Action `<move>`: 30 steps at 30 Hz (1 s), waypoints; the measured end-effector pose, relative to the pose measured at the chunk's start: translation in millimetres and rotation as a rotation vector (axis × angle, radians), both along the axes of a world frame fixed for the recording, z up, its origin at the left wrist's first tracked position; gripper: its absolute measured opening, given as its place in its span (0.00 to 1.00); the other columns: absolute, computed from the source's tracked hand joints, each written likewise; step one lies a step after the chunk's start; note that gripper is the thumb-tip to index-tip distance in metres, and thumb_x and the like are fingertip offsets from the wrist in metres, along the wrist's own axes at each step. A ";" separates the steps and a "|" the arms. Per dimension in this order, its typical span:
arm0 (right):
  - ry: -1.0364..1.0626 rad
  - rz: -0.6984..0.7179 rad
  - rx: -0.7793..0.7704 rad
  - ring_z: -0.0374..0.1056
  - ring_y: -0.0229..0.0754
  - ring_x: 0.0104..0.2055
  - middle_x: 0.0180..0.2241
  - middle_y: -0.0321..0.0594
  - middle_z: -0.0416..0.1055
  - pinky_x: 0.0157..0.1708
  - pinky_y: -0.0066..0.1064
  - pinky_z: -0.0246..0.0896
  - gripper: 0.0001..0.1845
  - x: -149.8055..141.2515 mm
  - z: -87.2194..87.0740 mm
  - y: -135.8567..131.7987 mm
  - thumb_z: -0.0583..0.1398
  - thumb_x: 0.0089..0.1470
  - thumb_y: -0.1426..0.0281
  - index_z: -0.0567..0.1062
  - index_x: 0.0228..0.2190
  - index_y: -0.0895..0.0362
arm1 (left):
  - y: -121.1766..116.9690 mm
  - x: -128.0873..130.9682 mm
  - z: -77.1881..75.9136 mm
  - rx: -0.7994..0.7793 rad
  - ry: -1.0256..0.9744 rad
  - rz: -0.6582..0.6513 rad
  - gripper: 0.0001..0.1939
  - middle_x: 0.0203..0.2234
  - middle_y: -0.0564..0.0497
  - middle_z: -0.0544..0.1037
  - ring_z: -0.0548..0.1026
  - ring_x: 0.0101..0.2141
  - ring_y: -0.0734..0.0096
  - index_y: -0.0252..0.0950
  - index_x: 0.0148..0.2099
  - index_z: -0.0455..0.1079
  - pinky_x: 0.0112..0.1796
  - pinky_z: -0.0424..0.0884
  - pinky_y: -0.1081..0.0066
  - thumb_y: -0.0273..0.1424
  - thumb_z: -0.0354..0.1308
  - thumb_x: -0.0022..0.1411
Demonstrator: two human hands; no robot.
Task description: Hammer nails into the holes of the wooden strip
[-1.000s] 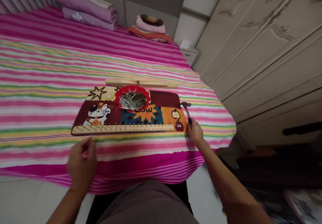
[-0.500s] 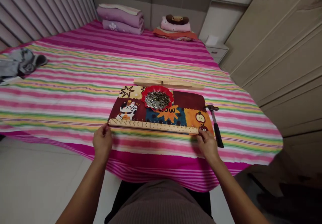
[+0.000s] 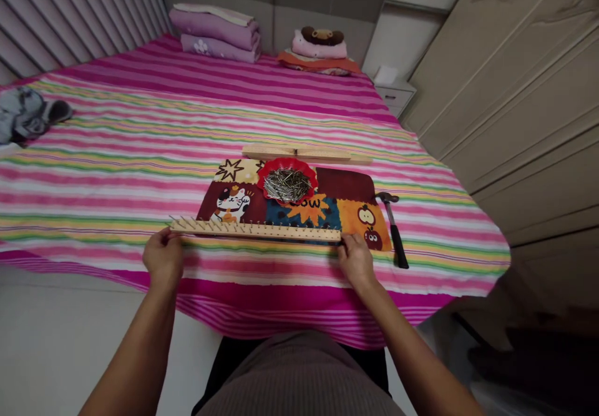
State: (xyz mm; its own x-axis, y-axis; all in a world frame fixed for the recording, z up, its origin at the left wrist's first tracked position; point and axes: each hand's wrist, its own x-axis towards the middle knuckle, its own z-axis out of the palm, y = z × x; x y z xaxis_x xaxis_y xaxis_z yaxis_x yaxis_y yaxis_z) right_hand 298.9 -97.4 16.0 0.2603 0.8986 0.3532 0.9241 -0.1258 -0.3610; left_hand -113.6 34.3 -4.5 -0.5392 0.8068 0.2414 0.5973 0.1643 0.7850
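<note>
A long wooden strip (image 3: 262, 231) with several nails standing along its top lies level between my hands, above the near edge of a patterned mat (image 3: 346, 182). My left hand (image 3: 163, 259) is closed on its left end. At the right end, my right hand (image 3: 357, 257) grips the strip with thumb and fingers. Nails toward the left lean and stick up higher; those at the right sit lower. Just beyond the strip, a red scalloped bowl (image 3: 314, 185) full of loose nails (image 3: 287, 184) rests on the mat. A hammer (image 3: 394, 229) with a black handle lies to the right.
More wooden strips (image 3: 322, 154) lie behind the bowl. All this is on a bed with a striped sheet (image 3: 154, 185). Folded purple bedding (image 3: 218, 32) and a pink stack (image 3: 319, 47) are at the headboard. Grey cloth (image 3: 25, 116) lies far left; a wardrobe (image 3: 524, 104) stands right.
Both hands have carried the nailed strip to the left, so its left end now reaches past the mat. The bowl and hammer stay in place on the bed; the view has shifted slightly.
</note>
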 end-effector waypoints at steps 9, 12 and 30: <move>0.008 0.057 -0.015 0.64 0.50 0.40 0.36 0.50 0.71 0.43 0.41 0.65 0.21 -3.9 2.7 -3.8 0.51 0.50 0.77 0.76 0.43 0.62 | -1.1 10.9 18.7 -0.083 -0.210 0.150 0.12 0.26 0.53 0.70 0.69 0.31 0.68 0.32 0.41 0.68 0.42 0.70 0.61 0.25 0.56 0.51; 0.002 0.069 -0.030 0.65 0.50 0.40 0.36 0.51 0.71 0.44 0.41 0.65 0.21 -7.6 4.5 -6.2 0.51 0.51 0.77 0.76 0.44 0.64 | -1.9 12.3 23.2 -0.091 -0.184 0.158 0.11 0.25 0.54 0.69 0.69 0.31 0.68 0.33 0.40 0.68 0.44 0.69 0.60 0.25 0.55 0.52; 0.346 -0.002 0.178 0.69 0.43 0.38 0.35 0.43 0.72 0.40 0.36 0.67 0.18 22.3 -6.6 -49.7 0.51 0.51 0.75 0.74 0.41 0.56 | -3.3 145.1 120.7 0.025 0.380 -0.583 0.15 0.38 0.47 0.77 0.74 0.39 0.63 0.37 0.42 0.74 0.45 0.69 0.64 0.36 0.50 0.59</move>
State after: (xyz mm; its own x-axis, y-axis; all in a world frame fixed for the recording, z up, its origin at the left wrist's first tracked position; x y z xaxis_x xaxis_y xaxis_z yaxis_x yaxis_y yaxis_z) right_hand 321.2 -147.1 9.4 0.3933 0.8306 0.3942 0.7433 -0.0350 -0.6680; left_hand 31.5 30.9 116.2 0.1063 0.9309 0.3495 0.8169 -0.2821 0.5031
